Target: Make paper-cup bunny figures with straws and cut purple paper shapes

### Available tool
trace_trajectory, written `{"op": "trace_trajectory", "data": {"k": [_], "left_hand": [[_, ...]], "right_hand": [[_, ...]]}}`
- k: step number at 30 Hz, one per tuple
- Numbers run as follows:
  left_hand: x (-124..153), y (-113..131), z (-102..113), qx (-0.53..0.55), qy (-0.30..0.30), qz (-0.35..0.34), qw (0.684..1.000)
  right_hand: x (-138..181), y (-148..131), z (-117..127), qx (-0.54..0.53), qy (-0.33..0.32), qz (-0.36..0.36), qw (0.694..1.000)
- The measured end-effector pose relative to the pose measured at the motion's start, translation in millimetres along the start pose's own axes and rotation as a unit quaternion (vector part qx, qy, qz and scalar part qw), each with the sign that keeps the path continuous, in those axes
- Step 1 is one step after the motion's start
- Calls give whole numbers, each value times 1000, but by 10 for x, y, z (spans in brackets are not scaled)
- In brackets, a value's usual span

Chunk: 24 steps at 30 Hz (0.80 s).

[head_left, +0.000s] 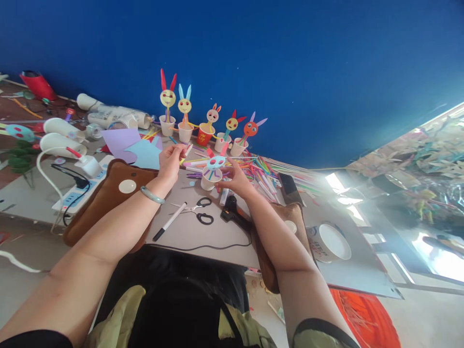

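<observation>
- Mid-table, the left hand [173, 159] pinches a thin straw [185, 152] in closed fingertips; a slack pinch could lose it among the scattered straws [261, 173].
- The right hand [235, 180] steadies the paper cup [209, 181], fingers narrowly curled on it; a nudge could topple it.
- The glue gun [232, 212] lies near that wrist, so its cord may snag.
</observation>
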State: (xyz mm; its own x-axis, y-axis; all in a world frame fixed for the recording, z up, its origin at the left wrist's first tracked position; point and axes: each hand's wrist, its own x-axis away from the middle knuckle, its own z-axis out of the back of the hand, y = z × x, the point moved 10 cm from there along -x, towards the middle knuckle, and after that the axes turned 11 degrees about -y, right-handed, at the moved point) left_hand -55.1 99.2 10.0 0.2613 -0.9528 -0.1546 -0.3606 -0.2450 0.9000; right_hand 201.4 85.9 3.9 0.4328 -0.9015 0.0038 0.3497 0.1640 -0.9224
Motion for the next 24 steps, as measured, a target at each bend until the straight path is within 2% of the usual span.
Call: {"op": "trace_trajectory", "data": {"k": [3,7,9,13,19,24], "left_hand": [[-4,-31,7,5,4,13,1000],[-11,-10,-6,-2,-11,2,1000],[-6,21,-1,-11,-12,-8,1000],[16,79,23,-14,7,-13,1000],[27,74,40,-13,33,16,999],[4,51,53,-3,22,8,1000]], "right_hand": [[36,-114,38,49,11,21,999],[129,-403,69,150,3,64,987],[208,-590,89,241,10,78,967],[368,-892,23,412,15,77,908],[389,-869,-295,519,-37,31,853],[319,-764,-446,536,-59,22,842]]}}
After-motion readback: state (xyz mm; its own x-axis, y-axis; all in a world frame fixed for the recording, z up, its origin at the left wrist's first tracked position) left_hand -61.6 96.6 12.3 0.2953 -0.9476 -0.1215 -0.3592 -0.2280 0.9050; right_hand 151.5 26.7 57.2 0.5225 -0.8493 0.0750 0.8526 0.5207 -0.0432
